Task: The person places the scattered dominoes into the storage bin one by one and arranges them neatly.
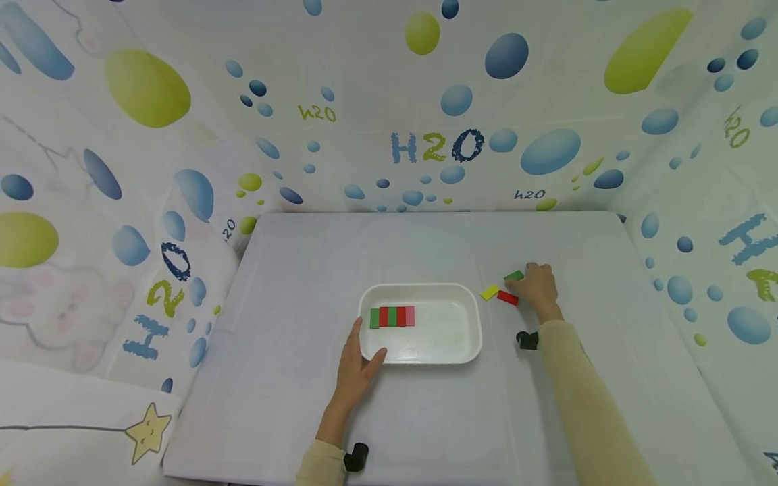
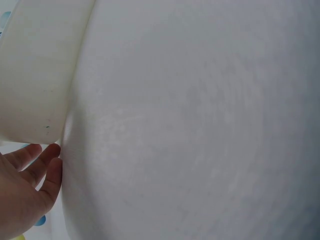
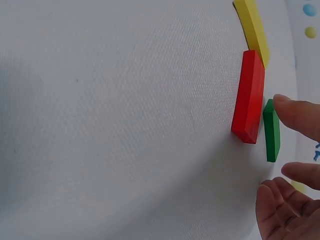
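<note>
A white rectangular tray stands mid-table. In it, a row of small blocks in green, red and pink lies side by side at the left. My left hand holds the tray's near left corner, thumb over the front rim and fingers along the outer end wall. To the right of the tray, my right hand is at a green block. One fingertip meets the green block's end in the right wrist view; the others are spread apart from it. A red block and a yellow block lie beside it.
A white cloth covers the table. Patterned sheets rise behind and at both sides. Black wrist cameras sit on both forearms. In the right wrist view the red block touches or overlaps the yellow block's end.
</note>
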The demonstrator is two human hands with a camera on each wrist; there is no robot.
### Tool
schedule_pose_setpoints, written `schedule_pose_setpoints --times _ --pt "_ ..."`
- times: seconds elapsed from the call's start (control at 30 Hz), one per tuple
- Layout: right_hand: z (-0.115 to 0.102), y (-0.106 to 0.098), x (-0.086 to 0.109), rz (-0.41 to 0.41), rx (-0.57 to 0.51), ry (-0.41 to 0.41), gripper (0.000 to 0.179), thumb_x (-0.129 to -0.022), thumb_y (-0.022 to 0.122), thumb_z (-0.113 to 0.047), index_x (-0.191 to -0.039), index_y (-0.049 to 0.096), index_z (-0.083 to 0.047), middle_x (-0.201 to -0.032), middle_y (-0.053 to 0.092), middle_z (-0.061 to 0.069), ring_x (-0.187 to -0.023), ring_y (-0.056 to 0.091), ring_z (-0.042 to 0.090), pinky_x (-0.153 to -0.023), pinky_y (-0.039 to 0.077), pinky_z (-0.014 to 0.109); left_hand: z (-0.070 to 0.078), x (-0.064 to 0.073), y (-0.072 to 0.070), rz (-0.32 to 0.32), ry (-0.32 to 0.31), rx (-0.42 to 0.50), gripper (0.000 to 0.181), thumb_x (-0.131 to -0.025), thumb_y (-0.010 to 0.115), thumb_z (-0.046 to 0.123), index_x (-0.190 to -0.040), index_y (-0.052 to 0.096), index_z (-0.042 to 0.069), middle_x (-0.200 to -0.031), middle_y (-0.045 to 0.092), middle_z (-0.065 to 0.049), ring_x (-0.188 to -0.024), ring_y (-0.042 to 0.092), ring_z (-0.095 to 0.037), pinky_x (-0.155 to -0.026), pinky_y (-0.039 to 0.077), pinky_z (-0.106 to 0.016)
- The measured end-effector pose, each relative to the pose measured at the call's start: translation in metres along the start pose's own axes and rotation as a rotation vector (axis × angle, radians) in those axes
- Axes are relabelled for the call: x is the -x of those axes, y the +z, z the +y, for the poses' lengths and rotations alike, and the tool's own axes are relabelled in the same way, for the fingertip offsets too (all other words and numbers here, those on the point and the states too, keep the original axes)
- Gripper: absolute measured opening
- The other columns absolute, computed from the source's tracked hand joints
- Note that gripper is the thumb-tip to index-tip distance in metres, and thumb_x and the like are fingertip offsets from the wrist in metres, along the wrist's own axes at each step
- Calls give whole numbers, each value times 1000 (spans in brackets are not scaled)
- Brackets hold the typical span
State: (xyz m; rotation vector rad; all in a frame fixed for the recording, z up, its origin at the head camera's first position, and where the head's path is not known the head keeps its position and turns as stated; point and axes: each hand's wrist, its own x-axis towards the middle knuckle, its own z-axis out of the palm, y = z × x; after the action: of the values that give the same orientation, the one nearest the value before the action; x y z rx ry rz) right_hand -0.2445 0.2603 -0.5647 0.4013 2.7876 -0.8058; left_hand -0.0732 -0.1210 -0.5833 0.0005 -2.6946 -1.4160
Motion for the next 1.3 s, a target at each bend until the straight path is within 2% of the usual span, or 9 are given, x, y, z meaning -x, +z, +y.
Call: schedule_pose_setpoints --times 0.47,0.9,1.13,1.3 --pt "-1 5 4 35 -16 -12 70 -87 67 -34 -137 44 11 -129 41 34 -113 45 44 -93 48 54 0 0 -1 -1 -5 16 81 -90 65 33 -155 21 11 -151 42 -15 -134 42 -35 -108 33 -59" --pt "-3 9 6 90 -39 -4 63 -88 68 -30 -134 49 9 -127 44 32 -114 45 43 -95 48 54 1 0 -1 4 -1 6 80 -90 63 36 -154 23 9 -151 42 -15 -133 42 -35 -107 34 -61" --pt "0 15 3 95 -30 -25 58 -90 66 -27 -133 51 9 -122 48 30 -110 47 40 -94 48 51 3 1 -2 -3 -16 13 80 -90 63 34 -155 22 9 -151 41 -15 -134 41 -36 -108 33 -61" --pt "2 18 4 108 -64 -50 56 -90 66 -24 -131 51 11 -120 50 31 -107 48 39 -94 47 51 2 1 -2 -6 -21 22 81 -91 63 37 -155 21 10 -152 40 -15 -135 40 -35 -109 32 -61"
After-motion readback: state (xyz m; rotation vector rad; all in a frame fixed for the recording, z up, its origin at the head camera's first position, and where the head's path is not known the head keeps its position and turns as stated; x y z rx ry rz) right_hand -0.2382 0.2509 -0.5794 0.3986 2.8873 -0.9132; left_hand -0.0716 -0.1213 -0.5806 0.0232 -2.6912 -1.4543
